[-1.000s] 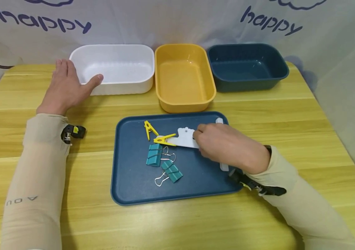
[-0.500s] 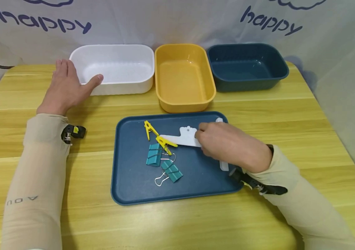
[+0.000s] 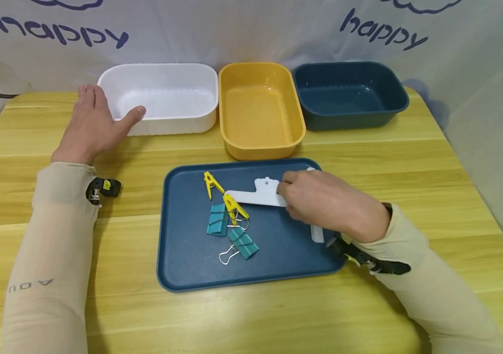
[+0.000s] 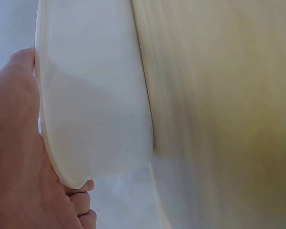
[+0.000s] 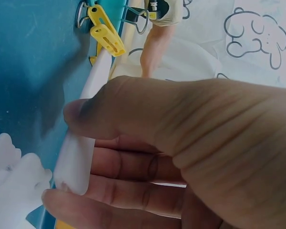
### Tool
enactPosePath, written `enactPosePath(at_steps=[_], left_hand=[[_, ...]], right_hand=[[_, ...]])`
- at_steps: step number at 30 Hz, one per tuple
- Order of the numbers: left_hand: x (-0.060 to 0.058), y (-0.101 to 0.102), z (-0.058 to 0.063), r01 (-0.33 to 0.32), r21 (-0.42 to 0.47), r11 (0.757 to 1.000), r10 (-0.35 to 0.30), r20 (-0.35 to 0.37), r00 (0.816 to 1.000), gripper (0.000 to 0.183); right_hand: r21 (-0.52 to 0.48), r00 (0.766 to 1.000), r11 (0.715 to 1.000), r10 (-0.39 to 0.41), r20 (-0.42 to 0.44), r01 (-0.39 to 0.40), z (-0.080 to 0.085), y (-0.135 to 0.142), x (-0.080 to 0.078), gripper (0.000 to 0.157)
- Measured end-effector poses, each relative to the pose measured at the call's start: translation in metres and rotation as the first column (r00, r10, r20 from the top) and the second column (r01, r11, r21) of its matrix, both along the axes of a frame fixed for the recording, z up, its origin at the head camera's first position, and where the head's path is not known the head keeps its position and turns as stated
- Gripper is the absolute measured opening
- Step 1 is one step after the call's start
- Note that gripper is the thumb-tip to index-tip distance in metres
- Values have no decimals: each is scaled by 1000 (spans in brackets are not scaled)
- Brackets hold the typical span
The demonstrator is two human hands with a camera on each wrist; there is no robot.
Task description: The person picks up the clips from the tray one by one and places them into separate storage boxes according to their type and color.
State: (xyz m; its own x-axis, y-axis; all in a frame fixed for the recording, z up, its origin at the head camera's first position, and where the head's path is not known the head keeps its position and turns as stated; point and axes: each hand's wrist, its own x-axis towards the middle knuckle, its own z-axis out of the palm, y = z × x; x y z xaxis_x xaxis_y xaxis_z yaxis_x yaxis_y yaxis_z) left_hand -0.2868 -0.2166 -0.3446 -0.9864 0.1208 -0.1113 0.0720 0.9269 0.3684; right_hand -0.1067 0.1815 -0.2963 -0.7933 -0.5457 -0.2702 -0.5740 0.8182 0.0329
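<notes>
In the head view, my left hand (image 3: pixel 89 123) rests against the left end of the white bin (image 3: pixel 171 125), fingers straight and thumb over its front rim. My right hand (image 3: pixel 331 206) pinches a white plastic clip (image 3: pixel 264 194) with a long bar and scalloped head, low over the blue tray (image 3: pixel 189 275). The right wrist view shows thumb and fingers on either side of its bar (image 5: pixel 76 157). A second white clip (image 3: pixel 317 234) lies partly hidden beneath this hand. By the held bar's left end, a yellow clip (image 3: pixel 235 208) overlaps the wire handles of a teal binder clip (image 3: pixel 218 220).
Another yellow clip (image 3: pixel 211 184) and a second teal binder clip (image 3: pixel 243 243) lie on the tray. Behind it, a yellow bin (image 3: pixel 263 152) and a dark blue bin (image 3: pixel 353 120) stand beside the white one on the wooden table (image 3: pixel 233 324). A printed cloth (image 3: pixel 242 29) hangs behind.
My right hand has drawn the white clip slightly to the right. The yellow clip that overlapped its bar has swung down onto the binder clip's handles. My left hand stays put.
</notes>
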Motion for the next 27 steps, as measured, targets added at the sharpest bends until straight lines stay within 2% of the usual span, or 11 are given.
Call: enactPosePath(at_steps=[27], left_hand=[[3, 1, 2, -3, -29, 1000, 3, -6, 1000, 120]], right_hand=[[-40, 1000, 999, -1, -25, 0, 9, 8, -1, 23]])
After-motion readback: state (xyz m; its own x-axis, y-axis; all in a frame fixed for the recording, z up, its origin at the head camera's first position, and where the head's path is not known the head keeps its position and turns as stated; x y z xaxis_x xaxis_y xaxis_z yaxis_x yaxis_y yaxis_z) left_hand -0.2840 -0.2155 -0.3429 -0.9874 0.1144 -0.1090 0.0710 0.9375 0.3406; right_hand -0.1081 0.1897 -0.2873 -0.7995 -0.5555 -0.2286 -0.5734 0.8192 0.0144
